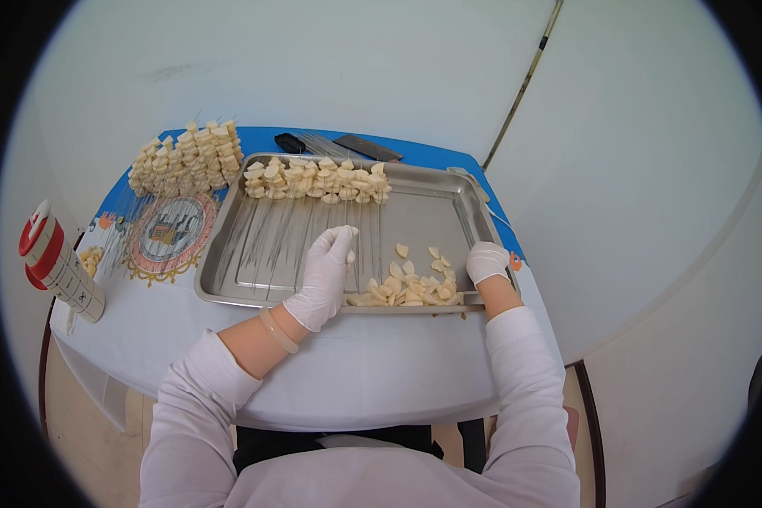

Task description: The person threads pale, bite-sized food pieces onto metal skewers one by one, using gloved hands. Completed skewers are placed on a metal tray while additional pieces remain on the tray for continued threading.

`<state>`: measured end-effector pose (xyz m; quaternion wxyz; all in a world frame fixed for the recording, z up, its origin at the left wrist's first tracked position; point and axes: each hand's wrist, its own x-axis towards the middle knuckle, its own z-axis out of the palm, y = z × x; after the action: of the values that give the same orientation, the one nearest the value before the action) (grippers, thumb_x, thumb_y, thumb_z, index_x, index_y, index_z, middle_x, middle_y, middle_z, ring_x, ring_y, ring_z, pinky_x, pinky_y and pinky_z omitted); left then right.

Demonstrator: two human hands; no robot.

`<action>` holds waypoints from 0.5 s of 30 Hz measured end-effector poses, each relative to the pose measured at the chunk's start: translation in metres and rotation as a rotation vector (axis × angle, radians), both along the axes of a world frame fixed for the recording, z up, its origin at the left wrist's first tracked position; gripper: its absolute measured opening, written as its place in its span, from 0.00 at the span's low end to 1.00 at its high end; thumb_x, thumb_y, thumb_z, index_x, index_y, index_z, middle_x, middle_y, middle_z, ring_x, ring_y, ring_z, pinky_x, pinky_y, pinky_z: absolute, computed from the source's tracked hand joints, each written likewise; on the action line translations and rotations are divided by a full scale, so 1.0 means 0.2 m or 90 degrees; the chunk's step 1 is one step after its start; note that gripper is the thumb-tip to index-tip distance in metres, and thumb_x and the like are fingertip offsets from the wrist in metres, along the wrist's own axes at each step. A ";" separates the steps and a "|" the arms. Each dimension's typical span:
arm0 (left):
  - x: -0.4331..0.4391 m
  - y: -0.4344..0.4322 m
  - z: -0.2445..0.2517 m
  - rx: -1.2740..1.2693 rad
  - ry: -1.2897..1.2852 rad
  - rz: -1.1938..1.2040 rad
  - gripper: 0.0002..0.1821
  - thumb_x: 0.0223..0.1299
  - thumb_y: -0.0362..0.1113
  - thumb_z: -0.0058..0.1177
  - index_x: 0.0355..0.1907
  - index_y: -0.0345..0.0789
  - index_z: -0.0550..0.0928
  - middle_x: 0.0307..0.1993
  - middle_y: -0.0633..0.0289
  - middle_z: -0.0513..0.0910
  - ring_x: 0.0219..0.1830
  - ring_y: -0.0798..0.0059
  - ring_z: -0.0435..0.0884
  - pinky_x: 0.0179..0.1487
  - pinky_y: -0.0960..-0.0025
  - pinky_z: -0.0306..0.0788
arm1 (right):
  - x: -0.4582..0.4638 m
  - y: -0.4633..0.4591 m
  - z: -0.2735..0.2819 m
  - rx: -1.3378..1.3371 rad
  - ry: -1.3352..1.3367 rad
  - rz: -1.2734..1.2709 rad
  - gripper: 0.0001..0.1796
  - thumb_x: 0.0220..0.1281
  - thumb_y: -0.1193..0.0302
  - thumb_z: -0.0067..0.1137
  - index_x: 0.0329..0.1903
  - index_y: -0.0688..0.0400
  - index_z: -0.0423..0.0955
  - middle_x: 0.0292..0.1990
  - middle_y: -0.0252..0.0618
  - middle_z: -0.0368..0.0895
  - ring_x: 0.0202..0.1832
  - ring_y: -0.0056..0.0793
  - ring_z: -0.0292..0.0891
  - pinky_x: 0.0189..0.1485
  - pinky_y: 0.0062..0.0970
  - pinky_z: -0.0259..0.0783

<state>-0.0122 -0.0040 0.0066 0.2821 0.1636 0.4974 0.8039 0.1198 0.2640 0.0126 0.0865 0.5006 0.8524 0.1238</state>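
Note:
My left hand (325,270), in a white glove, is over the middle of a metal tray (254,278) with its fingertips closed on a pale food slice (354,231); another pale piece shows just below the fingers. My right hand (487,261), also gloved, is curled at the tray's right edge, beside thin metal skewers (464,219); whether it grips one is hidden. Loose pale slices (413,289) lie along the tray's front right. Skewers loaded with such slices (317,180) lie side by side along the tray's back, their bare ends pointing towards me.
A stack of loaded skewers (187,159) stands at the table's back left. Behind the tray lie a cleaver (368,147), bare skewers (324,145) and a black object (289,143). A red-and-white bottle (63,267) stands at left, near more pale pieces (91,260). A pole (524,86) leans behind.

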 end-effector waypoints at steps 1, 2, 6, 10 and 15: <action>0.00 0.00 -0.01 0.000 0.002 0.001 0.11 0.70 0.47 0.55 0.43 0.43 0.80 0.22 0.78 0.68 0.23 0.90 0.60 0.29 0.81 0.55 | 0.00 0.00 0.00 0.001 0.000 0.003 0.10 0.57 0.70 0.64 0.43 0.49 0.87 0.47 0.40 0.87 0.53 0.38 0.83 0.46 0.32 0.79; -0.01 0.01 -0.02 0.001 0.005 0.002 0.11 0.70 0.47 0.55 0.43 0.43 0.80 0.22 0.78 0.68 0.23 0.90 0.60 0.29 0.81 0.55 | 0.00 0.00 0.00 0.002 0.000 0.007 0.10 0.57 0.70 0.65 0.43 0.49 0.87 0.47 0.40 0.87 0.53 0.38 0.83 0.46 0.31 0.79; -0.01 0.00 -0.01 -0.007 0.007 0.002 0.11 0.70 0.48 0.55 0.43 0.43 0.80 0.22 0.78 0.68 0.23 0.89 0.60 0.30 0.81 0.55 | 0.00 -0.01 0.02 -0.012 -0.002 0.007 0.10 0.56 0.71 0.65 0.42 0.49 0.87 0.46 0.41 0.87 0.53 0.39 0.83 0.45 0.32 0.79; -0.01 0.00 -0.02 0.002 0.007 0.000 0.11 0.70 0.47 0.54 0.43 0.43 0.80 0.22 0.78 0.68 0.23 0.89 0.59 0.30 0.81 0.55 | 0.01 -0.01 0.02 -0.015 -0.006 0.018 0.11 0.56 0.71 0.65 0.42 0.50 0.87 0.46 0.42 0.87 0.53 0.40 0.83 0.45 0.33 0.79; -0.01 0.01 -0.02 0.004 0.009 0.007 0.11 0.71 0.47 0.54 0.43 0.43 0.80 0.22 0.78 0.68 0.23 0.89 0.59 0.31 0.80 0.56 | 0.01 0.01 0.03 -0.031 -0.010 0.007 0.11 0.58 0.70 0.63 0.43 0.50 0.87 0.47 0.41 0.87 0.53 0.40 0.83 0.46 0.33 0.78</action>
<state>-0.0133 -0.0018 0.0030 0.2739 0.1675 0.4980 0.8055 0.1220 0.2667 0.0178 0.1048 0.4930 0.8569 0.1079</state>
